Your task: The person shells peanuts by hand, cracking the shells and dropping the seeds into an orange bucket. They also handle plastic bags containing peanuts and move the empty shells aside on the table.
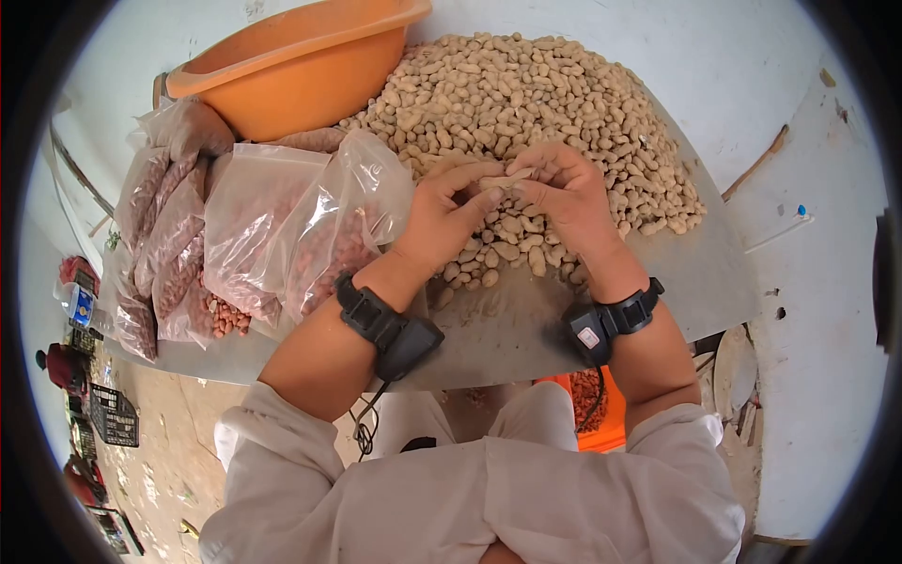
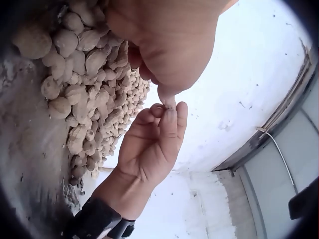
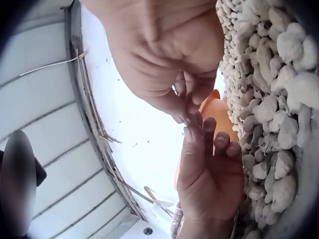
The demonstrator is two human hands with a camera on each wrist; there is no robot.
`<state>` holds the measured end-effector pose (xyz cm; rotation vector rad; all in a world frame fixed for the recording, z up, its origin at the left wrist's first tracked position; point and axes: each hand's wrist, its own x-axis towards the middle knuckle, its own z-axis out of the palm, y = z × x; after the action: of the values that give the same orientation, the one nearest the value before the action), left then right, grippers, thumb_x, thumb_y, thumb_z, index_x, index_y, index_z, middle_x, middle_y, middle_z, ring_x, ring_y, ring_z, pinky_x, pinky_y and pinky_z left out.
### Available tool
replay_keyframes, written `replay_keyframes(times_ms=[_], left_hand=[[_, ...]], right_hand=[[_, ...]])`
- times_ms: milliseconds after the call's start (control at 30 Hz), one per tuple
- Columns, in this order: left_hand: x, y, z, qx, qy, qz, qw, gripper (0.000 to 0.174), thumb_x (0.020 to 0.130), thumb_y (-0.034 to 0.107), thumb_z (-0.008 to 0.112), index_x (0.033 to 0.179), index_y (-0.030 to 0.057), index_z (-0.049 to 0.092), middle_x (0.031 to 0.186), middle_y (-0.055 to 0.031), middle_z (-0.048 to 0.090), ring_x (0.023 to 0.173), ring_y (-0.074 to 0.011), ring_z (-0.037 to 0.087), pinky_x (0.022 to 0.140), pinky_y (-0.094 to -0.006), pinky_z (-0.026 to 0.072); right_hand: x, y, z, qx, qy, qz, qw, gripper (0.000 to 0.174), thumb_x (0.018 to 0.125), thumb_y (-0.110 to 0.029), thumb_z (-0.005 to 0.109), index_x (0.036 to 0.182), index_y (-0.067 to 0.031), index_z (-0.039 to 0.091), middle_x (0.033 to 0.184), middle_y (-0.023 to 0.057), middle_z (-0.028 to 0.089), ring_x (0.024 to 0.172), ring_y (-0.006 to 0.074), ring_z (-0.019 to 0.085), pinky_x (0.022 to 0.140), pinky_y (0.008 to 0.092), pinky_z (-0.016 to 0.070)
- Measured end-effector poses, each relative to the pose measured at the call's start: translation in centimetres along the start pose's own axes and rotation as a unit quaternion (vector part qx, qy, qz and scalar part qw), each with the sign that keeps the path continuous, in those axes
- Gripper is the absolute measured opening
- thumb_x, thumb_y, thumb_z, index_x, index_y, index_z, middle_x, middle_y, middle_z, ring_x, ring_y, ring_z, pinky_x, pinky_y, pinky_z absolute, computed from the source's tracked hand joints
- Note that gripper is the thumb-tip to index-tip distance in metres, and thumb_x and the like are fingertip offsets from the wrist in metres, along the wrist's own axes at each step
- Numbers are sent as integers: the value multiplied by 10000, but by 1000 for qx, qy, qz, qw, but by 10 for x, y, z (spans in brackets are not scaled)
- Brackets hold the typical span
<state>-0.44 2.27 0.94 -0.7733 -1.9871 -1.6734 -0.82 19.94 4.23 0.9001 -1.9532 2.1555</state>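
Over the front of a heap of unshelled peanuts [image 1: 536, 89], both hands meet fingertip to fingertip. Between them is a peanut [image 1: 507, 180], mostly covered by the fingers. My left hand [image 1: 443, 211] pinches one end with thumb and forefinger. From the other side my right hand [image 1: 575, 197] pinches it too, its thumb laid along the near side. In the left wrist view the right hand [image 2: 149, 144] shows its palm, thumb and fingertips drawn together. The right wrist view has the left hand [image 3: 212, 174] with thumb tip raised to the other hand's fingers and its outer fingers loosely bent.
Left of the heap lie clear plastic bags [image 1: 272, 216] of reddish shelled peanuts, some spilled [image 1: 225, 318] at the table edge. An orange basin [image 1: 301, 70] stands behind them. Below the grey metal table [image 1: 526, 334], an orange container [image 1: 611, 414] holds reddish bits. Black crates [image 1: 115, 415] sit on the floor.
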Motion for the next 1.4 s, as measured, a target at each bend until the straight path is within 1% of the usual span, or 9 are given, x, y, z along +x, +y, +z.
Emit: replay_keyframes(times_ms=[133, 333, 433, 633, 833, 1033, 1133, 1333, 1400], left_hand=[[-2, 12, 3, 51, 11, 27, 998, 238, 771, 55, 676, 1006, 31, 644, 888, -48, 547, 722, -113, 526, 632, -235, 442], [-1, 14, -3, 75, -64, -57, 994, 240, 806, 100, 666, 1035, 34, 640, 916, -31, 595, 719, -91, 519, 656, -212, 430], [-1, 17, 0, -42, -71, -92, 992, 146, 811, 81, 651, 935, 3, 656, 844, -43, 608, 792, -106, 558, 689, -228, 447], [-4, 7, 2, -186, -52, -192, 962, 140, 850, 91, 617, 933, -17, 653, 868, -26, 623, 799, -96, 548, 727, -222, 435], [-4, 3, 2, -259, -35, -259, 930, 158, 853, 136, 632, 934, 3, 659, 807, 10, 601, 718, -53, 509, 640, -188, 418], [-5, 10, 10, -164, 0, -206, 965, 143, 849, 124, 631, 906, -6, 652, 757, 20, 576, 660, -51, 481, 595, -197, 404], [-3, 11, 8, -44, -14, -121, 992, 113, 820, 97, 645, 884, 4, 648, 761, -5, 574, 661, -74, 494, 598, -205, 408], [1, 13, 9, 195, -19, 97, 976, 137, 731, 68, 674, 862, 41, 647, 788, -97, 576, 678, -226, 575, 615, -295, 468], [1, 14, 9, 227, -21, 104, 968, 144, 717, 70, 676, 855, 44, 643, 782, -99, 574, 690, -254, 579, 628, -329, 477]], right_hand=[[-3, 3, 0, -25, 6, 3, 1000, 140, 794, 18, 620, 929, -18, 606, 828, 12, 606, 701, 65, 547, 612, 194, 439], [-6, 9, 1, -17, 29, 19, 999, 181, 798, -49, 639, 964, 21, 628, 770, 21, 593, 657, 71, 523, 589, 204, 441], [-5, 11, 1, 46, 32, 40, 998, 206, 803, -60, 642, 985, 35, 623, 766, 36, 604, 657, 80, 539, 589, 205, 445], [-6, 15, 3, 165, 71, 120, 976, 205, 817, -46, 632, 1001, 44, 619, 771, 63, 624, 654, 101, 572, 576, 212, 463], [-5, 19, 4, 268, 84, 168, 945, 195, 814, -17, 626, 1004, 27, 621, 773, 57, 623, 658, 104, 587, 568, 204, 472], [-7, 29, 3, 311, 78, 152, 935, 180, 820, -22, 623, 999, -8, 622, 805, 36, 624, 668, 102, 590, 569, 206, 463], [-7, 32, 5, 326, 87, 157, 928, 166, 838, -35, 602, 1001, -16, 621, 814, 27, 618, 678, 101, 576, 580, 214, 453], [-10, 36, 11, 339, 114, 171, 918, 176, 868, -67, 562, 1027, -10, 610, 845, 29, 606, 742, 108, 553, 636, 234, 451], [-10, 36, 13, 331, 123, 176, 919, 181, 873, -73, 555, 1034, -10, 607, 869, 36, 607, 776, 117, 560, 665, 243, 460]])
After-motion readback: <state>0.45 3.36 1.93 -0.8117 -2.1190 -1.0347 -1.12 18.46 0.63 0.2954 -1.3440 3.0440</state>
